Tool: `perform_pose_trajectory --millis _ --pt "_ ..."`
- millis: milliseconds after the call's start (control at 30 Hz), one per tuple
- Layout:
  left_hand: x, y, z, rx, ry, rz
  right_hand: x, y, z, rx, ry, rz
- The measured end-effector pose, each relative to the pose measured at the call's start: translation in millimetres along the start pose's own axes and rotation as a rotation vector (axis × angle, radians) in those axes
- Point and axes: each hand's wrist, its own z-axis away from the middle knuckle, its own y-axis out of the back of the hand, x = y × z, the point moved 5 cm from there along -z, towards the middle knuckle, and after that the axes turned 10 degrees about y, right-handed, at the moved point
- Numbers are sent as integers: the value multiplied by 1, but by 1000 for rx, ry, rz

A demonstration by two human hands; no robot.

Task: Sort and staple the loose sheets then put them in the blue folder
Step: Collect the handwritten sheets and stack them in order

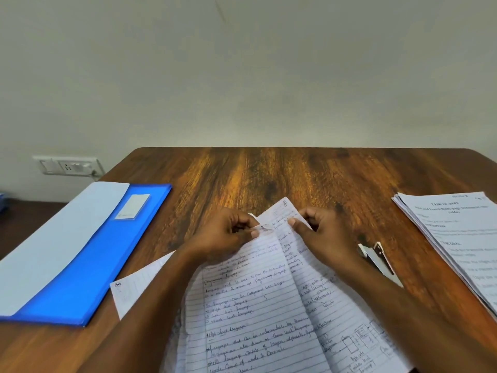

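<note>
Several lined, handwritten loose sheets [255,305] lie fanned in front of me on the wooden table [269,173]. My left hand [223,235] pinches the top edge of one sheet. My right hand [320,232] pinches the top of a neighbouring sheet [282,211] whose corner sticks up between the hands. One more sheet [134,289] pokes out to the left under my left forearm. The blue folder [88,267] lies shut at the left with a white sheet [53,243] on top. A stapler [376,258] rests on the table just right of my right hand.
A stack of printed pages [457,238] sits at the table's right edge. A wall socket [68,165] is on the wall at the far left. Bare wood stretches between the hands and the far edge.
</note>
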Motion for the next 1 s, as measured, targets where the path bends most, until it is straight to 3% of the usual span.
perform_pose_trajectory --millis 267,400,633,1000 --pt "6 2 -1 68 -112 45 6 7 -3 -14 -201 -422" --pt "7 2 -1 82 -127 38 3 9 -3 -25 -170 -389" --pt "9 1 -1 115 -127 39 -14 20 -2 62 168 -102" --pt "13 1 0 166 -135 21 -12 14 -3 2 177 -34"
